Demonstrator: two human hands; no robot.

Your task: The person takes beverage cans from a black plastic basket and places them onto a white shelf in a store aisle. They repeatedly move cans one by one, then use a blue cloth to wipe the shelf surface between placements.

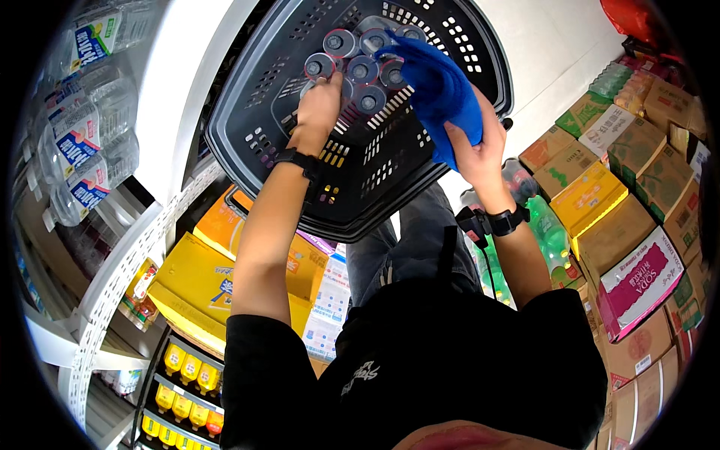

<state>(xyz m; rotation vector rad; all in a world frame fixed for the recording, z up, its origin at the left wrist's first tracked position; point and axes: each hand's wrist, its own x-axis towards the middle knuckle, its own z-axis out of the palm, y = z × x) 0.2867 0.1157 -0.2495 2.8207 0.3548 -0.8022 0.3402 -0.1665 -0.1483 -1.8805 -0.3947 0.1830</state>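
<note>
A dark grey plastic shopping basket [270,112] with slotted walls is before me, its layered rims suggesting a stack. Several cylindrical containers [363,70] stand grouped on its bottom, round ends facing up, some edged in red. My left hand [319,111] reaches into the basket with its fingertips at the container [320,66] on the group's left side. Whether the fingers grip it is hidden by the hand. A folded blue cloth [444,90] is held in my right hand [481,140] over the basket's right side, and it covers part of the group.
At left, a white perforated shelf frame [107,281] carries large clear bottles [84,140]. Yellow cartons [191,281] lie below the basket. Stacked cardboard boxes [619,219] line the right, beside green bottles [545,230]. A rack of yellow packages [188,368] stands lower left.
</note>
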